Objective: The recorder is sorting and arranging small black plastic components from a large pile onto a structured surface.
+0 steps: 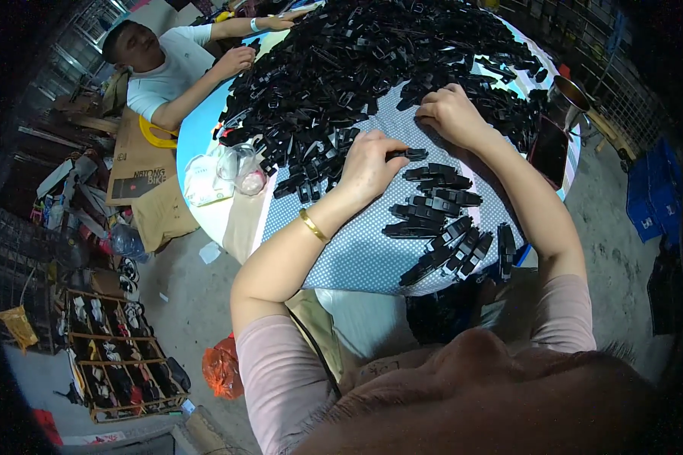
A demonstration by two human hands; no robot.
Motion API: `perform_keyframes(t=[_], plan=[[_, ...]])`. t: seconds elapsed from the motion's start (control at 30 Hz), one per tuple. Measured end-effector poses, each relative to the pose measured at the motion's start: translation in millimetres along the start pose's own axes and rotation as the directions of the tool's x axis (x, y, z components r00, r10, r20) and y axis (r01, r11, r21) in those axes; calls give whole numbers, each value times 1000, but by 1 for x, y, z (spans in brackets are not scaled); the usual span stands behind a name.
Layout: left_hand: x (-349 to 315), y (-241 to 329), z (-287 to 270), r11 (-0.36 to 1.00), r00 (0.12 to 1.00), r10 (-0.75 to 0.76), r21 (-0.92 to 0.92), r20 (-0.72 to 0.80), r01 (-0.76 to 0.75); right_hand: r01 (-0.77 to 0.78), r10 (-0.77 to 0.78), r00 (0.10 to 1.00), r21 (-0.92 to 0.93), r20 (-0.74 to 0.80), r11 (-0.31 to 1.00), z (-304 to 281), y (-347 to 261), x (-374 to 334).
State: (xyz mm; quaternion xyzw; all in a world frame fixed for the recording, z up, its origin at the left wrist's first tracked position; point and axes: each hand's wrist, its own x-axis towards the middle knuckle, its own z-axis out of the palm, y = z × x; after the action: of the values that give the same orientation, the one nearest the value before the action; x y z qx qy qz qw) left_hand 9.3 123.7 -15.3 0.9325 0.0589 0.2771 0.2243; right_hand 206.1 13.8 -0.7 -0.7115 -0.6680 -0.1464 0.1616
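Note:
My left hand, with a gold bracelet on its wrist, pinches a small black plastic clip-like part between thumb and fingers. My right hand is at the near edge of a big heap of black plastic parts, fingers curled downward; what they hold, if anything, is hidden. Below my hands, similar black parts lie in overlapping rows on a grey dotted cloth. One more part lies by itself near the table's front edge. The exact kind of these parts is too small to tell.
A co-worker in a white shirt reaches into the heap at the far left. Plastic bags lie on the table's left side. A metal cup stands at the right rim. Blue crates and a shoe rack are on the floor.

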Motion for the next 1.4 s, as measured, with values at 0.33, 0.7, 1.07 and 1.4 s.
perform_keyframes(t=[0.33,0.7,1.07,1.4], plan=[[1,-8,-1,994,994,-111,16,12,111,175,-115,982,488,-151,855,-3,-29,-7],[1,-10,-1,995,995,-97,-14,3,97,57,-84,995,406,49,912,-21,-39,-10],[2,-7,-9,983,982,-183,6,52,182,-158,71,960,313,272,936,-23,-19,-11],[2,-9,-11,990,990,-137,-14,32,137,66,-94,989,225,117,972,-31,-28,-15]])
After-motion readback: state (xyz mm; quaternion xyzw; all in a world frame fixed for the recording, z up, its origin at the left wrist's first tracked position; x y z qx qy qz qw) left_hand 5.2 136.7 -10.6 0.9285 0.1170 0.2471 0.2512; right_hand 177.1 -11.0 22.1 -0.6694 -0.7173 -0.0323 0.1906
